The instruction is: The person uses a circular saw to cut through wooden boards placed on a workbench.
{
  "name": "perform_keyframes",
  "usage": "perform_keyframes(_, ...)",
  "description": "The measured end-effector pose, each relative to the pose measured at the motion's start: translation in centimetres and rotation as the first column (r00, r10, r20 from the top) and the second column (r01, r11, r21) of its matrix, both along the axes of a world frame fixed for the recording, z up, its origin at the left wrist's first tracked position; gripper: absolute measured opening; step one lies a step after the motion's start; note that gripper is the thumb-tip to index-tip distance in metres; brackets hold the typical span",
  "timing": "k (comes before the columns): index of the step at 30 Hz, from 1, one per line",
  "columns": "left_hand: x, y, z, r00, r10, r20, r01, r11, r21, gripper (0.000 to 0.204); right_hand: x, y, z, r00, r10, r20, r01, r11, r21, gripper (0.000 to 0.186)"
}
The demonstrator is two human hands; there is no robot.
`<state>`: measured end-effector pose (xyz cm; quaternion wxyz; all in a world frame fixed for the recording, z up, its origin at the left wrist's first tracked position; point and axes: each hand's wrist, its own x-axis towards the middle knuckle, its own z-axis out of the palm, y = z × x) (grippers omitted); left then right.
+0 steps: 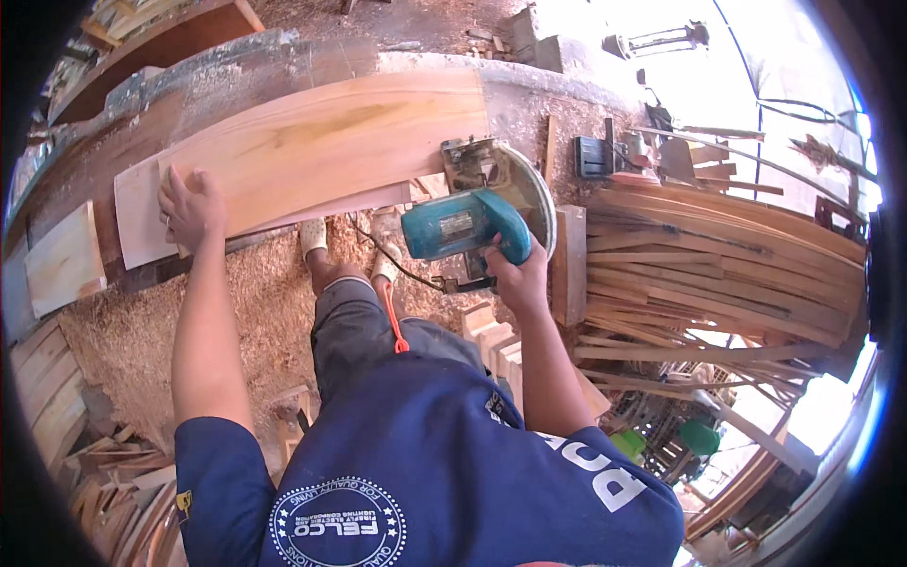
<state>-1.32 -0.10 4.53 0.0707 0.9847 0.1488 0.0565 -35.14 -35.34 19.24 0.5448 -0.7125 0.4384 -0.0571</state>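
Observation:
My right hand is wrapped round the rear handle of a teal circular saw. The saw sits at the right end of a wide, pale wooden board, its round guard on the far right side. My left hand is on the board's left end, fingers bent over the edge and holding it. Beneath lies another pale board, sticking out to the left and along the near side. The saw's blade is hidden, so I cannot tell whether it touches the wood.
A dark cord hangs from the saw near my legs. Long wooden strips are stacked at the right, beside an upright wooden block. A shorter board lies at the left. Sawdust covers the floor around my feet.

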Motion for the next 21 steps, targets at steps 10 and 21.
perform_keyframes(10,-0.3,-0.3,0.3,1.0,0.006,-0.008,-0.006,1.0,0.005,0.066,-0.1,-0.1,-0.5,0.998,0.029,0.048,-0.032,0.998,0.051,0.014)
perform_keyframes(21,-0.1,-0.1,-0.4,1.0,0.007,0.003,-0.007,1.0,0.013,0.067,-0.2,-0.1,-1.4,0.997,0.02,0.074,-0.022,1.0,0.021,0.014)
